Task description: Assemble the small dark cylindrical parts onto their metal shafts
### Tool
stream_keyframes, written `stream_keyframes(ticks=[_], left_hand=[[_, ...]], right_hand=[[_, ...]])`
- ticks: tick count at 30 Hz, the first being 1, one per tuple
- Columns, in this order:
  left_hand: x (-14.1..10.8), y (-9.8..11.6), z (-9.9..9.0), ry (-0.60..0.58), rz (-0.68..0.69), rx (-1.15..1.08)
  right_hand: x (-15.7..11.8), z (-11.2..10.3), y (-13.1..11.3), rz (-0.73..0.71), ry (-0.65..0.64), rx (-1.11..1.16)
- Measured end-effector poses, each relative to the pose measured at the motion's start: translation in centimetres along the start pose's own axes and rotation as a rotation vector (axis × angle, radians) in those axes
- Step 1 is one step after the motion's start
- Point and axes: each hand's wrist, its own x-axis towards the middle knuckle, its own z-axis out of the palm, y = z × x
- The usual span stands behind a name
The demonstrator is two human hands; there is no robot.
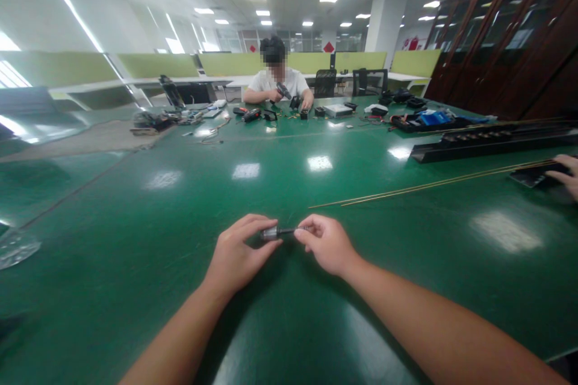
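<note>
Above the green table, a small grey metal cylinder with a thin dark shaft (271, 233) spans the gap between my two hands. My left hand (239, 252) grips the cylinder end between its thumb and fingertips. At the other end, my right hand (327, 243) has its thumb and fingers pinched on the tip of the shaft. The fingers cover that tip, so its shape is hidden. Beyond my right hand, two long thin brass-coloured rods (383, 194) lie on the table, apart from it.
Across the green table (135, 264) a person (282, 81) holds a power drill (283, 91) among small black parts. A co-worker's hand (566, 174) touches a dark flat piece (533, 174) at right. Behind it lies a long black channel (487, 143). A clear plastic dish (18, 249) sits at far left.
</note>
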Motion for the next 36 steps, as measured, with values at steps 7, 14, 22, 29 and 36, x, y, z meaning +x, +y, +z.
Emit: stream_keyframes(ticks=[7,14,22,29,36], left_hand=[[0.0,0.0,-0.1,0.007,-0.019,0.016],[0.1,0.1,-0.2,0.024,-0.023,0.01],[0.3,-1.1,-0.5,0.163,-0.165,0.106],[0.9,-1.7,-0.5,0.226,-0.568,-0.149],[1.2,-0.1,-1.2,0.329,-0.738,-0.303]], right_hand=[[0.0,0.0,-0.1,0.009,-0.001,0.028],[0.0,0.1,-0.1,0.04,0.002,0.095],[0.1,0.1,-0.2,0.06,-0.035,0.114],[-0.4,0.4,-0.2,-0.004,-0.082,-0.101],[-0.9,0.5,-0.5,-0.087,-0.15,-0.211]])
